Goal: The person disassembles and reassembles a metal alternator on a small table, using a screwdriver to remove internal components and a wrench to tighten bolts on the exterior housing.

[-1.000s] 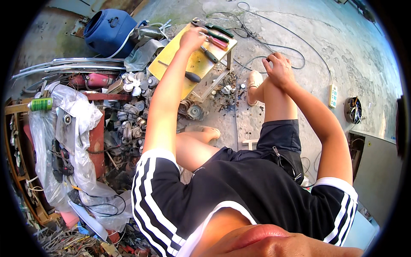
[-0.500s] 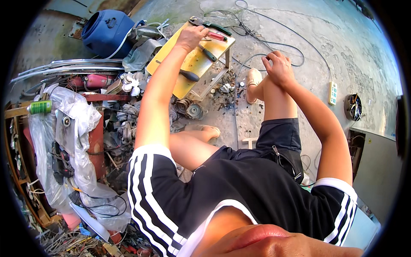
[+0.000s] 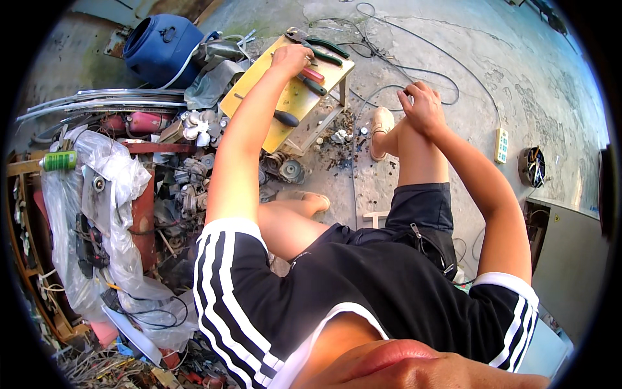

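Note:
My left hand [image 3: 293, 59] is over the small yellow-topped bench [image 3: 254, 81], its fingers curled down and closed among the tools; what they grip is hidden. Just beyond it lie pliers with dark green handles [image 3: 324, 53], the two handles spread apart. Beside my fingers is a red-handled tool [image 3: 313, 74], close to a screwdriver with a dark green handle [image 3: 312, 85]. A tool with a dark rounded handle [image 3: 286, 118] lies nearer me, its shaft passing under my forearm. My right hand [image 3: 424, 105] rests on my right knee, fingers loosely bent and apart, holding nothing.
Left of me are heaped metal parts [image 3: 191, 185], plastic sheeting [image 3: 133, 178] and a green can [image 3: 58, 161]. A blue barrel [image 3: 162, 48] stands behind the bench. Black cable [image 3: 431, 68] loops across the floor to a power strip [image 3: 501, 146], near a round container [image 3: 532, 166].
My left hand has shifted slightly left and nearer me. The red-handled tool has moved toward the dark green screwdriver, and the pliers' handles now show apart. My right hand stays on the knee.

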Demonstrator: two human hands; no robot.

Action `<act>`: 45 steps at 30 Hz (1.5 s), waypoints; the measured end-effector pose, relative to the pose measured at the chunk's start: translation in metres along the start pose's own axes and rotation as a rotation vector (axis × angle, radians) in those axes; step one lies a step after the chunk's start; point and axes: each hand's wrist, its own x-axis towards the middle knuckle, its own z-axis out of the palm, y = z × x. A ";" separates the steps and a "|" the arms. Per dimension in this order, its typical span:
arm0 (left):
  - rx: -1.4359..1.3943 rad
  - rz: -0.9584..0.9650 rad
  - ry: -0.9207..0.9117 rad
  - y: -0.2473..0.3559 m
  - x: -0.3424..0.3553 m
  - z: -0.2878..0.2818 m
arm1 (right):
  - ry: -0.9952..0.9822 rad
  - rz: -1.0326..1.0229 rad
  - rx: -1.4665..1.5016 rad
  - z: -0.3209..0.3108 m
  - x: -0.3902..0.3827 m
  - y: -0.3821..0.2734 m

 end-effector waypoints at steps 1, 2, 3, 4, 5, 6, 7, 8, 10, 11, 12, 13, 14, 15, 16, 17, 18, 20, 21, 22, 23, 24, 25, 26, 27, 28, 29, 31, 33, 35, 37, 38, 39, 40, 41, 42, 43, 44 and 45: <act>0.013 -0.017 -0.068 0.003 0.005 -0.002 | -0.001 0.006 0.003 -0.001 -0.001 0.000; -0.003 -0.065 -0.137 0.005 0.010 -0.007 | -0.002 0.012 0.007 -0.002 -0.001 0.000; -0.018 -0.113 -0.210 0.009 0.014 -0.014 | -0.007 0.020 0.014 -0.003 -0.002 0.000; -0.033 -0.161 -0.284 0.010 0.017 -0.016 | -0.011 0.021 0.020 -0.003 -0.002 0.000; 0.005 -0.125 -0.282 0.010 0.019 -0.014 | -0.015 0.021 0.025 -0.003 -0.002 0.000; 0.043 -0.090 -0.278 0.007 0.020 -0.014 | -0.017 0.018 0.030 -0.003 -0.001 0.000; 0.081 -0.055 -0.273 0.006 0.021 -0.014 | -0.015 0.012 0.033 -0.003 -0.001 0.000; 0.120 -0.026 -0.280 0.005 0.022 -0.013 | -0.013 0.006 0.036 -0.002 -0.001 0.000; 0.196 0.027 -0.297 0.003 0.022 -0.011 | -0.015 -0.001 0.041 0.000 -0.001 -0.001; 0.212 0.044 -0.299 0.001 0.023 -0.008 | -0.018 -0.001 0.042 0.001 0.000 -0.002; 0.226 0.060 -0.300 -0.002 0.024 -0.005 | -0.020 -0.003 0.043 0.001 0.000 -0.003; 0.241 0.075 -0.300 -0.004 0.023 -0.002 | -0.023 -0.004 0.041 0.001 0.000 -0.003; 0.220 0.079 -0.266 -0.006 0.020 0.001 | -0.026 -0.005 0.039 0.001 0.000 -0.003; 0.200 0.085 -0.229 -0.006 0.018 0.001 | -0.026 -0.006 0.035 0.001 0.001 -0.003; 0.179 0.090 -0.192 -0.005 0.016 0.000 | -0.024 -0.001 0.037 0.001 0.001 -0.003; 0.022 -0.007 -0.116 -0.005 0.012 -0.003 | -0.021 0.001 0.039 0.000 -0.001 -0.004; -0.138 -0.104 -0.038 0.001 0.005 -0.013 | -0.020 0.005 0.038 -0.001 -0.002 -0.003; -0.493 -0.244 0.246 -0.003 -0.005 -0.015 | -0.022 0.011 0.037 -0.001 -0.001 0.001; -0.665 -0.249 0.479 -0.019 -0.014 -0.009 | -0.032 0.001 0.048 0.001 -0.001 -0.002; -1.174 -0.342 0.445 -0.033 -0.028 -0.011 | -0.027 0.007 0.038 0.002 -0.001 -0.002; -1.631 -0.343 0.381 -0.046 -0.047 -0.011 | -0.024 0.010 0.028 0.002 0.001 -0.002; -2.080 -0.403 0.331 -0.053 -0.066 -0.017 | -0.025 0.014 0.018 0.004 0.001 0.000; -2.479 -0.345 0.244 -0.041 -0.087 -0.035 | 0.003 0.011 0.039 0.005 0.001 0.006; -2.663 -0.298 0.165 -0.035 -0.113 -0.047 | -0.010 0.005 0.037 0.005 0.002 0.009; -2.734 -0.319 0.244 -0.027 -0.142 -0.053 | -0.024 -0.008 0.038 0.007 0.004 0.009; -2.777 -0.433 0.309 -0.020 -0.165 -0.055 | -0.011 -0.007 0.044 0.008 0.004 0.012; -2.818 -0.547 0.380 -0.013 -0.187 -0.052 | 0.001 -0.009 0.051 0.008 0.004 0.015; -2.870 -0.701 0.445 -0.010 -0.251 -0.051 | 0.012 -0.032 0.101 0.014 0.005 0.007; -2.788 -0.769 0.525 0.007 -0.307 -0.055 | 0.031 -0.066 0.190 0.016 0.003 0.006; -2.770 -0.865 0.531 0.026 -0.340 -0.083 | 0.002 0.008 0.169 0.018 -0.005 0.019; -2.703 -0.640 0.385 0.027 -0.368 -0.124 | 0.071 -0.035 0.247 0.023 -0.015 0.033; -2.509 -0.611 0.406 0.027 -0.381 -0.153 | 0.063 -0.041 0.246 0.017 -0.019 0.032; -2.434 -0.588 0.425 0.018 -0.399 -0.173 | 0.111 -0.088 0.251 0.015 -0.024 0.028; -2.060 -0.698 0.574 0.014 -0.416 -0.202 | 0.130 -0.094 0.254 0.012 -0.029 0.018; -1.693 -0.781 0.683 0.009 -0.429 -0.231 | 0.156 -0.089 0.244 0.009 -0.033 0.010; -1.466 -0.859 0.793 0.002 -0.439 -0.257 | 0.161 -0.109 0.238 0.009 -0.032 0.005; -1.245 -0.920 0.886 -0.012 -0.448 -0.275 | 0.171 -0.121 0.222 0.009 -0.032 0.004; -1.002 -1.015 0.904 -0.027 -0.469 -0.299 | 0.154 -0.146 0.242 0.016 -0.031 -0.004; -0.795 -1.074 0.911 -0.062 -0.484 -0.314 | 0.134 -0.149 0.248 0.015 -0.028 -0.010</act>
